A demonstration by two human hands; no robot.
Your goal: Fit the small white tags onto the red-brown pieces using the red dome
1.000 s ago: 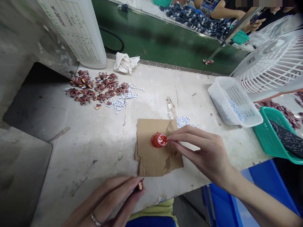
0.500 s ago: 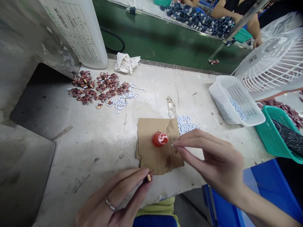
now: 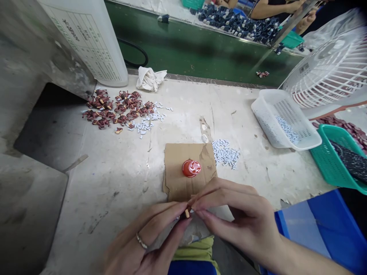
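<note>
My left hand (image 3: 151,236), with a ring on one finger, pinches a small dark brown figure (image 3: 187,214) with a tan patch. Fingertips of my right hand (image 3: 237,217) meet it from the right, pinching a tiny pale piece (image 3: 192,210) against the figure. Just beyond my hands, a small red container (image 3: 191,168) with glossy red contents stands on a piece of brown cardboard (image 3: 174,156). Small pale blue pieces (image 3: 226,154) lie in a pile at the cardboard's right edge.
Brown figures (image 3: 99,110) and more pale pieces (image 3: 143,125) lie at the left, near a white bottle (image 3: 86,42) and a crumpled cloth (image 3: 150,79). At the right are a white basket (image 3: 266,126), a green basket (image 3: 323,160) and a fan (image 3: 329,72). Another person's hands (image 3: 306,19) show beyond.
My right hand has moved left and down from beside the red container to the figure in my left hand. The other person's hands have risen.
</note>
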